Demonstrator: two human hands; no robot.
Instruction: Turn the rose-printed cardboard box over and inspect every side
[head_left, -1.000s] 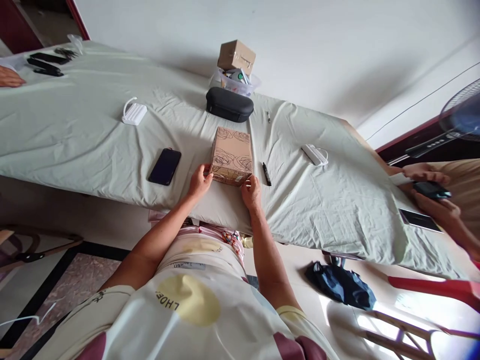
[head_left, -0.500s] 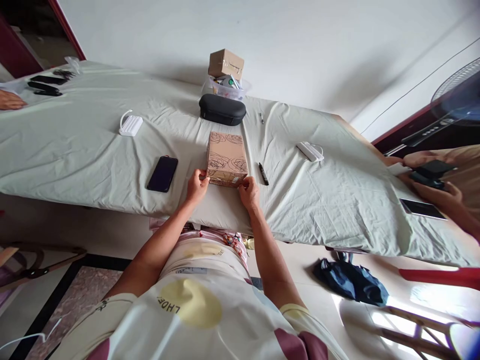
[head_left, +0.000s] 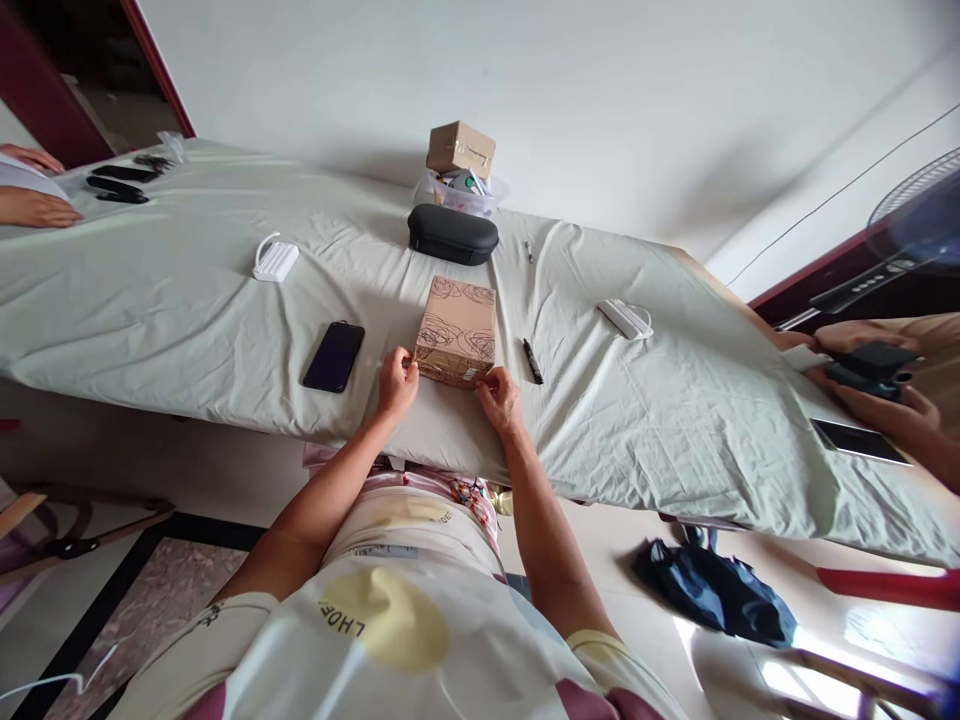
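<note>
One box (head_left: pixel 456 325) is sitting on the desk (head_left: pixel 637 420) between phone (head_left: pixel 334 356) and marker (head_left: pixel 533 361); I'm apparently pinching its near corners with left grip (head_left: pixel 398 382) and right grip (head_left: pixel 500 398), though distance is blurring the contact.

On my feed, I make out what looks like "LHOE" by the yellow patch (head_left: pixel 409 622) on the shirt (head_left: pixel 300 670); the cardboard box (head_left: pixel 456 330) bears a label (head_left: pixel 470 374) too small to read.

Box (head_left: pixel 455 325) slightly farther from marker (head_left: pixel 533 361)
</note>
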